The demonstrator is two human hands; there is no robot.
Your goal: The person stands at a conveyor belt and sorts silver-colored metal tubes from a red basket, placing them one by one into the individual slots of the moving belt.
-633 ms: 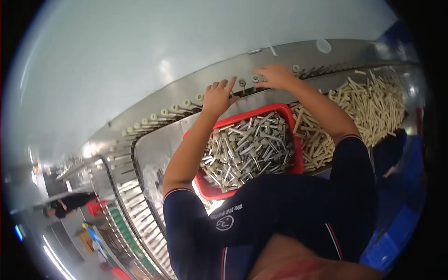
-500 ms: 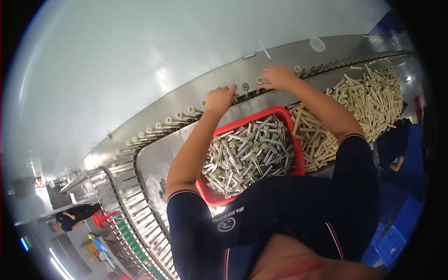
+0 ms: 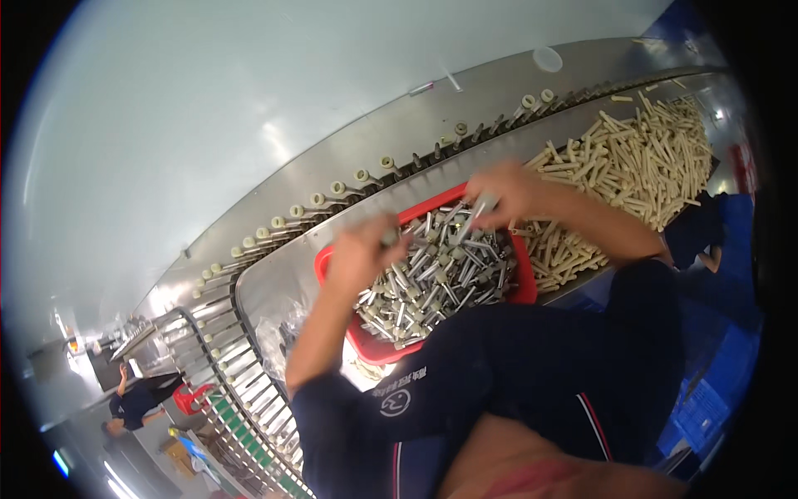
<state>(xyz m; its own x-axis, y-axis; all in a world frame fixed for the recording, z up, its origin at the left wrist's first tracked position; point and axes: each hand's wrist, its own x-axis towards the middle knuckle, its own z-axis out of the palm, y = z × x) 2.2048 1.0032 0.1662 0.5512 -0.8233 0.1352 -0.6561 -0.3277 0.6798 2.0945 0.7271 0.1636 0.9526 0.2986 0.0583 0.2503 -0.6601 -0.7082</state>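
Observation:
Over a red basin (image 3: 332, 259) full of short metal tubes with pale round caps (image 3: 432, 274), both my hands are blurred by motion. My right hand (image 3: 509, 193), above the basin's far right rim, is closed around a pale-capped metal tube (image 3: 485, 205). At the basin's left side, my left hand (image 3: 362, 251) has curled fingers with a pale round end (image 3: 389, 237) showing among them; the rest of that piece is hidden. Just beyond the basin runs a curved conveyor (image 3: 328, 214), where similar tubes with ring-shaped ends (image 3: 386, 163) stand in a row, alongside several bare dark holders (image 3: 438, 150).
Beige sticks (image 3: 632, 166) lie heaped to the right of the basin. A clear plastic bag (image 3: 278, 337) is at the left, inside the conveyor's bend. Beyond the conveyor lie a round translucent lid (image 3: 548, 59) and a loose tube (image 3: 422, 88). Another person (image 3: 133, 407) is far left.
Both hands have come back from the conveyor to the basin. The right now holds a tube. The view has shifted, and the ring-ended tubes on the conveyor stand in different places.

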